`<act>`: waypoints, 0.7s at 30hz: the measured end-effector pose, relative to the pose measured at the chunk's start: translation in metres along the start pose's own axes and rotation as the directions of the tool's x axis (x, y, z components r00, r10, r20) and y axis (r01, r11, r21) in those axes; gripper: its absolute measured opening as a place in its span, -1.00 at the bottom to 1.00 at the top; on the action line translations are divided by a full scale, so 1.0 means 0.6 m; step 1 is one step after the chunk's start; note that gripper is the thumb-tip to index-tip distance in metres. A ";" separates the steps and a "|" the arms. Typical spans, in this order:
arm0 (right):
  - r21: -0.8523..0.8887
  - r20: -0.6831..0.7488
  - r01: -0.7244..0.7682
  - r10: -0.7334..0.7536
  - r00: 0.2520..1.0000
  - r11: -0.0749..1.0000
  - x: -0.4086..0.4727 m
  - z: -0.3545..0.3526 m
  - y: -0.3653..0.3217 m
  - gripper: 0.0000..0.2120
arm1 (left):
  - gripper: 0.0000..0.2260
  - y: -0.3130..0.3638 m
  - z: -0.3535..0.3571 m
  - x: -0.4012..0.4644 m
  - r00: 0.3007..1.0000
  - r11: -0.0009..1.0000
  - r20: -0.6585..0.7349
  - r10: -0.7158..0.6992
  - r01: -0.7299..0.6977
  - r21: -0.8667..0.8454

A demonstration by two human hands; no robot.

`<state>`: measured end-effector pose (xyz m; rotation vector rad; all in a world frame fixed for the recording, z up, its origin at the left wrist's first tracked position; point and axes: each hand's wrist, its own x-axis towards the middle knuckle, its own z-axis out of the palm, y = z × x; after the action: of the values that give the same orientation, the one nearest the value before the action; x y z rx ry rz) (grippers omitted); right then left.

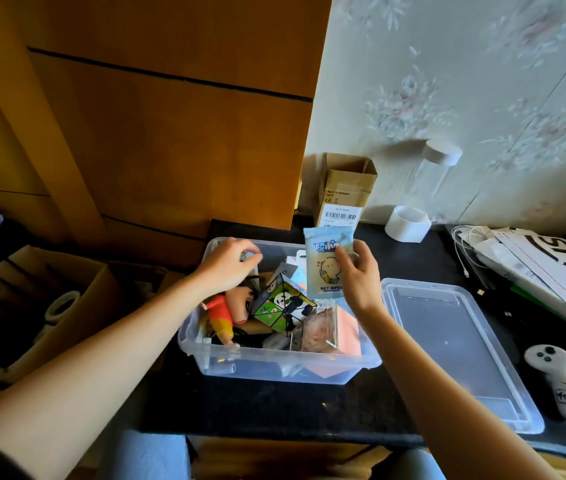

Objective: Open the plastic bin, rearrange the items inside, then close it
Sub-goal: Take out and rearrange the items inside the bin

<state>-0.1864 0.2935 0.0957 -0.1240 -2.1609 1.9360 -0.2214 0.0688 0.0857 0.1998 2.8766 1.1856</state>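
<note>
The clear plastic bin [274, 365] is found open on the black table [257, 407], its lid [461, 348] laid just beside it. A wet wipes packet [326, 268] is pinched upright above the bin by the right hand [361, 278]. The left hand [229, 265] is curled over the bin's far corner; what its fingers hold cannot be told.

A lived-in room in a home: pale floral wallpaper [447, 81] backs a dark tabletop [274, 407] beside an orange-brown wooden cabinet [170, 116]. Household clutter shows it: an open cardboard box [345, 190], white charging cables [470, 244], a game controller [556, 377], and toys in a clear plastic bin [274, 367].
</note>
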 end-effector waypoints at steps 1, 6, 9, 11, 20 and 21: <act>-0.016 0.053 0.001 0.000 0.999 1.000 -0.002 0.004 0.000 -0.96 | -0.79 -0.013 -0.015 -0.008 1.000 0.996 -0.028 -0.004 0.006 0.086; -0.071 0.233 0.022 -0.005 0.973 0.997 -0.011 0.019 -0.010 -0.83 | -0.53 -0.038 -0.057 -0.051 0.994 0.918 0.108 -0.023 -0.022 0.397; -0.092 0.374 0.004 0.030 0.927 0.996 -0.015 0.026 -0.023 -0.90 | -0.16 -0.034 -0.062 -0.063 0.935 0.886 0.347 -0.071 -0.100 0.453; -0.182 0.517 0.087 0.020 0.856 0.979 -0.017 0.030 -0.027 -0.93 | 0.04 -0.033 -0.058 -0.062 0.877 0.840 0.461 -0.135 -0.146 0.523; -0.561 0.635 0.459 0.003 0.772 0.689 -0.029 0.053 -0.017 -0.79 | -0.08 -0.052 -0.047 -0.053 0.916 0.695 0.401 0.024 -0.304 0.652; -0.562 0.631 0.461 -0.005 0.776 0.687 -0.029 0.055 -0.018 -0.77 | -0.11 -0.053 -0.048 -0.050 0.923 0.714 0.381 0.048 -0.299 0.633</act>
<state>-0.1763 0.2566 0.1011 0.7188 -3.0134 0.9582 -0.1974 0.0223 0.0830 0.6347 2.8533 -0.0049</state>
